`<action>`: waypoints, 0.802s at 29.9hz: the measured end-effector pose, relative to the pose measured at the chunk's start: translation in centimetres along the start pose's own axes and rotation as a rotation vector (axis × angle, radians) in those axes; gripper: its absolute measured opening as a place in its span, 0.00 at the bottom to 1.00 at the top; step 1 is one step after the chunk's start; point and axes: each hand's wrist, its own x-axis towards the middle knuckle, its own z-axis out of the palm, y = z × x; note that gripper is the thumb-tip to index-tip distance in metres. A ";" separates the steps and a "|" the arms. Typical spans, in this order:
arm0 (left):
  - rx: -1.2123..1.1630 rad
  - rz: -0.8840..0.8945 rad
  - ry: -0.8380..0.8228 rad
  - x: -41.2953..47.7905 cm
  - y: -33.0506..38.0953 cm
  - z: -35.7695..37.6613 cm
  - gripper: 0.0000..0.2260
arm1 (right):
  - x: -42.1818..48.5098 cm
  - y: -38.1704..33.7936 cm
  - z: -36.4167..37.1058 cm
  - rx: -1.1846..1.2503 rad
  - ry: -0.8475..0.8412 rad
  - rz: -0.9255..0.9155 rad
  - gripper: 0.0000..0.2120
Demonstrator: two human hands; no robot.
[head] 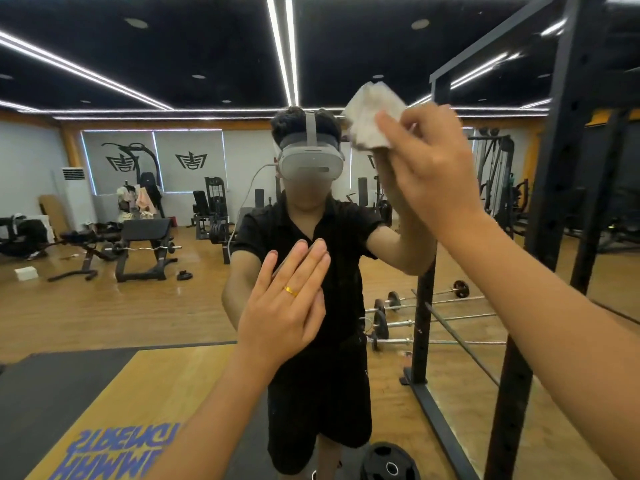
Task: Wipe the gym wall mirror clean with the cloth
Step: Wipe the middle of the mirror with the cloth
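- Mirror (104, 299) – wall glass fills nearly the whole head view; it reflects the gym floor, benches and a person in black wearing a grey headset (311, 164).
- Cloth (372, 116) – against the glass, upper right of centre, level with the reflected head and just right of it.
- Cloth, look: white to off-white, crumpled into a loose wad with soft folds and grey shading in the creases.
- Cloth, orientation: about as wide as tall, so no clear long axis; the free part points up and left past the fingertips, and the lower edge is tucked under the hand.
- Right hand (433, 168) – raised, back towards the camera, fingers bent over the cloth and gripping it against the mirror.
- Left hand (284, 306) – lower, near centre; fingers straight and close together, pointing up and slightly right, tips meeting their reflection on the glass. It holds nothing.
- Gold ring (291, 291) on one left finger.
- Black steel rack upright (554, 202) stands at the right.
- Reflected barbells (433, 306) lie on the floor; a black weight plate (389, 462) shows at the bottom edge.
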 end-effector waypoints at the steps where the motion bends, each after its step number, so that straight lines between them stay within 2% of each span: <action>1: 0.002 0.001 0.005 0.0 0.0 0.1 0.22 | 0.0 0.2 -0.2 0.018 0.033 0.129 0.17; 3: 0.007 0.001 0.013 -0.1 0.0 0.1 0.23 | 0.2 -1.1 0.2 0.070 0.102 0.354 0.19; 4: 0.009 -0.001 0.015 -0.1 0.0 0.1 0.23 | 0.1 -2.5 0.7 0.087 0.115 0.402 0.20; 6: 0.010 -0.004 0.022 -0.1 0.0 0.1 0.23 | -1.2 -5.4 1.6 0.107 0.068 0.324 0.20; 8: 0.014 -0.001 0.022 -0.1 0.1 0.1 0.23 | -2.9 -6.9 1.6 0.102 -0.048 0.116 0.20; 10: 0.023 0.003 0.021 0.0 0.0 0.1 0.23 | -3.0 -5.3 0.9 0.061 -0.117 -0.040 0.22; 11: 0.025 0.003 0.022 -0.1 0.0 0.1 0.23 | -2.5 -3.9 0.5 0.029 -0.119 -0.063 0.23; 14: 0.021 0.001 0.017 -0.1 0.1 0.1 0.22 | -1.1 -0.5 -0.4 -0.093 -0.059 0.020 0.24; 18: 0.020 -0.004 0.015 0.0 0.2 0.0 0.22 | -1.6 -0.8 0.0 -0.107 -0.017 0.166 0.24; 24: 0.031 0.010 0.006 -0.1 0.0 0.0 0.23 | -1.5 0.0 -0.4 -0.105 -0.019 0.090 0.23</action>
